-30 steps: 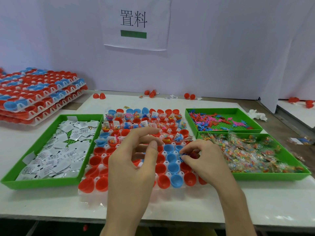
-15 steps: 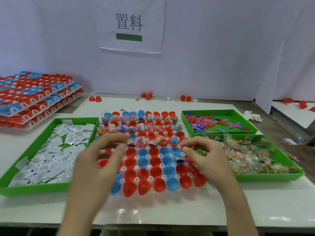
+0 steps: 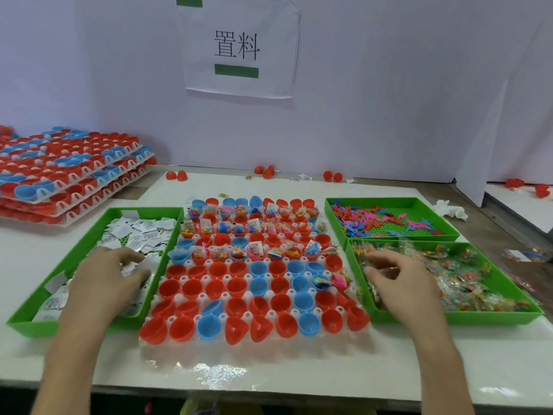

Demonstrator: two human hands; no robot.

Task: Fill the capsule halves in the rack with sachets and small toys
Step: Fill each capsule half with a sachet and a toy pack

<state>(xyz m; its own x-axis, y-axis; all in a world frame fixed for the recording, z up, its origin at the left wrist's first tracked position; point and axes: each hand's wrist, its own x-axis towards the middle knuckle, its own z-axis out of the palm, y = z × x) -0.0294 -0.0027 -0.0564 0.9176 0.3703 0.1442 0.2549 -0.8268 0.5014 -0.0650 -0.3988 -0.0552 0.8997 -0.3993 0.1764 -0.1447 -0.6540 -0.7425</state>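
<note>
The white rack [image 3: 201, 295] of red and blue capsule halves lies mid-table between my hands. Its far rows hold sachets and small toys; most near rows are empty, apart from a blue half [image 3: 321, 283] at the right holding toys. My left hand [image 3: 107, 286] is in the left green tray [image 3: 89, 235], with thumb and fingers pinching a white sachet [image 3: 131, 267]. My right hand [image 3: 401, 283] is in the near right green tray [image 3: 449, 318], its fingers curled into the clear bags of coloured beads [image 3: 466, 280] and pinching one.
A second green tray [image 3: 392, 201] of small pink, blue and orange plastic toys sits behind the bead tray. Stacked filled racks [image 3: 68, 175] stand at the back left. Loose red halves [image 3: 176, 175] and a crumpled tissue [image 3: 452, 209] lie near the wall.
Both hands have left the rack and moved outward: the left into the sachet tray, the right into the bead-bag tray. The camera view has tilted up slightly.
</note>
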